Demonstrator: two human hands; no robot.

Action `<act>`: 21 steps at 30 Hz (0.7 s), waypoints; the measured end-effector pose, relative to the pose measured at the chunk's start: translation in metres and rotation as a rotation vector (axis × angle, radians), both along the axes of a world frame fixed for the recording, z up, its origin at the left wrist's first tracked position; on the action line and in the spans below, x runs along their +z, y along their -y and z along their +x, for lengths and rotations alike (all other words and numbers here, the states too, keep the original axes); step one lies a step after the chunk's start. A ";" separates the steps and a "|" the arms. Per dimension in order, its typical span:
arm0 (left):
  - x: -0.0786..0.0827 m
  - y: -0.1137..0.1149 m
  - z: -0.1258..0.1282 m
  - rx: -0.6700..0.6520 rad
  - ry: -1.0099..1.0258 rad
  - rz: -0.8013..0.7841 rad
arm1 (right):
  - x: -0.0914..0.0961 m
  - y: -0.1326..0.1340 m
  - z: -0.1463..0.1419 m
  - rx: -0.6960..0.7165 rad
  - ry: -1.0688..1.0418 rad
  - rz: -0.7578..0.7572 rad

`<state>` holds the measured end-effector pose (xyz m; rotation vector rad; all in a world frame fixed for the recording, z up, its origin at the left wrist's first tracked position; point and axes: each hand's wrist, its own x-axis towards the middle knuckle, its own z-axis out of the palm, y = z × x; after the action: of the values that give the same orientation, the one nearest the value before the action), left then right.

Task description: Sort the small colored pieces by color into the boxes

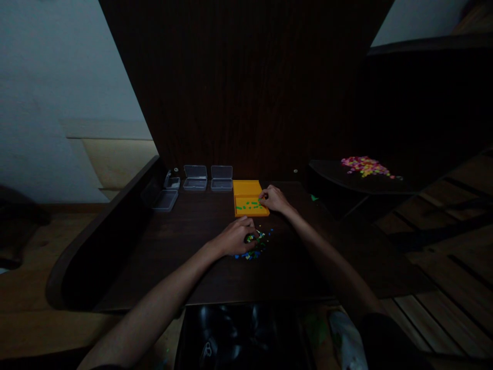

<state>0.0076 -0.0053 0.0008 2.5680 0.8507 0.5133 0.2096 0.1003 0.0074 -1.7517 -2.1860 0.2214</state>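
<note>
I read right hand (pixel 272 198) at 3 o'clock on the orange box (pixel 247 188), fingers narrow by green pieces (pixel 254 203) inside, grip unclear | left hand (pixel 235 237) fingers curled over the mixed pile (pixel 252 254) at the box's 6 o'clock, hold unclear | risk: knuckle catching the box could scatter pieces; dimness could confuse colours
</note>
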 end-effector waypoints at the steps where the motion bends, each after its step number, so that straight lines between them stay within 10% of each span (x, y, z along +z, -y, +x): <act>1: 0.000 0.000 0.000 0.003 0.000 0.001 | -0.001 -0.001 0.000 0.002 -0.005 -0.007; 13: -0.002 0.002 0.002 0.008 0.018 -0.015 | 0.008 0.018 0.021 0.180 -0.231 0.046; 21: -0.003 0.003 0.003 -0.016 0.027 -0.023 | 0.013 0.063 0.047 0.482 -0.331 -0.362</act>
<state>0.0106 -0.0084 -0.0024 2.5387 0.8220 0.5290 0.2569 0.0372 0.0209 -1.1889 -2.3728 0.9988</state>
